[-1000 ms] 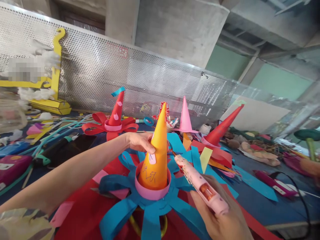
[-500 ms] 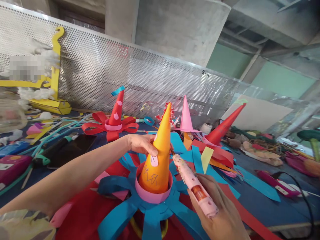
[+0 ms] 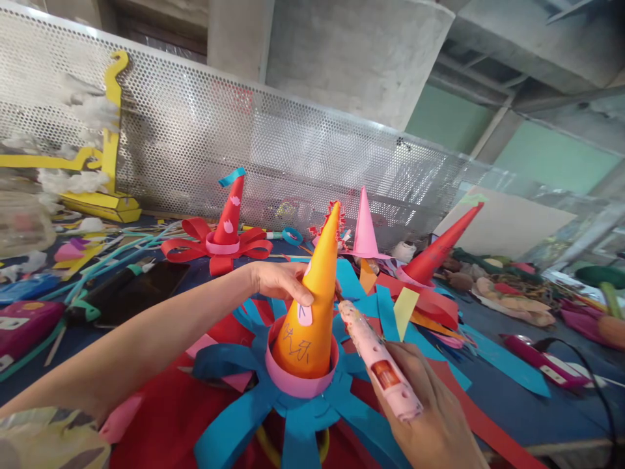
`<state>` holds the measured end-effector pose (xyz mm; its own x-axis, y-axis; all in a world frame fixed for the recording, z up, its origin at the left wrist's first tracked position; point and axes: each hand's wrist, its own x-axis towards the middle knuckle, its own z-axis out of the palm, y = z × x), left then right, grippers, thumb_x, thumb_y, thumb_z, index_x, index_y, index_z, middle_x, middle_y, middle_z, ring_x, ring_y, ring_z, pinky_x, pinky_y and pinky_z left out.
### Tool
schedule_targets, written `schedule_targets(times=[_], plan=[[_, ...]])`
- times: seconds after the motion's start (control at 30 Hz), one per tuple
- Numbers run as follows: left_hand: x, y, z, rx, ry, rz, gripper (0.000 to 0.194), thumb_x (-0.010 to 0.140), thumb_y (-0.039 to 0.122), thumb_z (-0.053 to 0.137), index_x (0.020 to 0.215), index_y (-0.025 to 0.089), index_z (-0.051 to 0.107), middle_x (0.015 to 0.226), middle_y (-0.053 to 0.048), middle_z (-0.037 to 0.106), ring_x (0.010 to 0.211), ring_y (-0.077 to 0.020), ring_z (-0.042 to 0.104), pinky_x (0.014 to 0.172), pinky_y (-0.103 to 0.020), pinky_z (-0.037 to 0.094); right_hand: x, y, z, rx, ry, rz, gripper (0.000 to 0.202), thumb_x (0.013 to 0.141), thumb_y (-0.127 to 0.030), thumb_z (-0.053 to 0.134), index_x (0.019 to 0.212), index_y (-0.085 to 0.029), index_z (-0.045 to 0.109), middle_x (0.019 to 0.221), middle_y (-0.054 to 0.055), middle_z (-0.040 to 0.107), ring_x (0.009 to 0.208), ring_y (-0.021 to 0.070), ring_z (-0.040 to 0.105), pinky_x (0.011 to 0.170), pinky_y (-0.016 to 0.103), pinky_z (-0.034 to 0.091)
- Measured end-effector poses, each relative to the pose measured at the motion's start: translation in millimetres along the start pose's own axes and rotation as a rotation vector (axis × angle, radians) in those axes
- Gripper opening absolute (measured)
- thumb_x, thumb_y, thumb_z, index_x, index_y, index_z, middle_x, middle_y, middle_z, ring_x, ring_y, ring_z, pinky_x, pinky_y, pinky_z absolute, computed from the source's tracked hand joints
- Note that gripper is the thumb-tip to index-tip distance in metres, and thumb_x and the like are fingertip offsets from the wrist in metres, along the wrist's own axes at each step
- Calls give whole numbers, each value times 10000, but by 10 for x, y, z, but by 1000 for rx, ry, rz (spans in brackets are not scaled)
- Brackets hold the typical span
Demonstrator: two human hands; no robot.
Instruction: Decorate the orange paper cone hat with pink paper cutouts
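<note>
An orange paper cone stands within a pink paper ring, with curled blue paper strips spreading out below. My left hand grips the cone from the left, thumb in front and the other fingers hidden behind. Dark handwriting and a small pink paper tag mark its near side. In my right hand is a thick pink pen-shaped tool with a speckled front and a small window in its body. Its tip points at the cone's right edge; I cannot tell whether it touches.
Behind are a red cone on red loops, a pink cone hat and a leaning red cone. A phone and cords lie left. A magenta device lies right. A perforated metal panel stands at the back.
The whole view has shifted slightly. The cone now leans a little more to the right, with my left hand still on it. My right hand keeps the pink tool beside it.
</note>
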<state>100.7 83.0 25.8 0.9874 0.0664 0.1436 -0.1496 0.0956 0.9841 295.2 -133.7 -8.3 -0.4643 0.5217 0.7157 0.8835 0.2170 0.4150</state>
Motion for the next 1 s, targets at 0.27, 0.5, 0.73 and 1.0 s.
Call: schedule_targets(times=[0.27,0.5,0.73,1.0], plan=[[4,-5,-8,10,-6,-18,632,534,365,878,1095,184,651,1076,-73,677,976,-252,641,900,-398,494,-49,-4,-21,-25,-38,-37,229,953,-133,395,1143,-159,520,909,121,636,875,261,641,639,316,559],[2,9,-2,13,-8,-19,622,526,365,884,1075,181,658,1070,-76,679,976,-251,637,907,-402,491,-89,-10,-22,5,-42,-5,189,959,-155,397,1109,-131,510,891,131,631,833,254,645,635,311,556],[3,-17,-26,7,-20,0,644,534,367,888,1093,160,645,1065,-73,678,960,-233,645,887,-380,499,-17,-35,-29,-12,16,-10,208,970,-151,346,1054,-140,536,850,110,632,789,233,649,576,290,550],[1,-45,-51,-17,-42,27,631,553,334,884,1109,163,638,1044,-56,691,945,-216,654,888,-354,493,-39,-39,-26,54,-5,1,246,973,-166,346,1117,-184,545,857,95,648,810,229,678,612,293,571]])
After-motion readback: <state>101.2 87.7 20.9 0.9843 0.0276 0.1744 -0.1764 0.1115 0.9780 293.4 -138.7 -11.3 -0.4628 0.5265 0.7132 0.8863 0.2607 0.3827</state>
